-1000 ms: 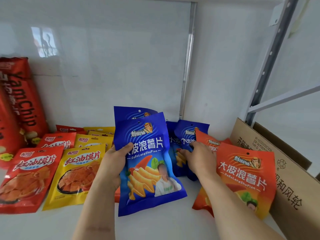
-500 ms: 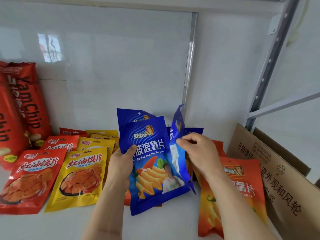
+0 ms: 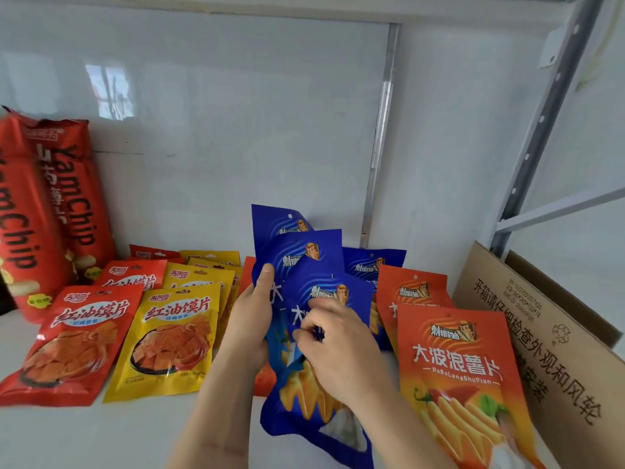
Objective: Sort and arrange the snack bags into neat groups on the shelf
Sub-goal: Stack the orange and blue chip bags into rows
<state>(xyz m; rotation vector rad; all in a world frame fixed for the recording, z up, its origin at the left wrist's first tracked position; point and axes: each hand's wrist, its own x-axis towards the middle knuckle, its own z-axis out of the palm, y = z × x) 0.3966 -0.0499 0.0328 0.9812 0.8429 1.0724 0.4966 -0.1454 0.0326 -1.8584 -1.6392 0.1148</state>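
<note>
Left hand [image 3: 252, 319] grips blue chip bags [image 3: 304, 255]; right hand [image 3: 334, 346] pinches front blue bag [image 3: 324, 296], apparently adding it. Align top edges before setting the stack down.

Looks like a shop stockroom: white shelf [image 3: 101, 434] on a perforated metal upright [image 3: 541, 120], rows of identical snack bags [image 3: 169, 336], printed shipping carton [image 3: 558, 350] alongside.

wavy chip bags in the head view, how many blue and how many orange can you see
blue bags: 4
orange bags: 3, one mostly hidden behind the left hand
total: 7
</note>
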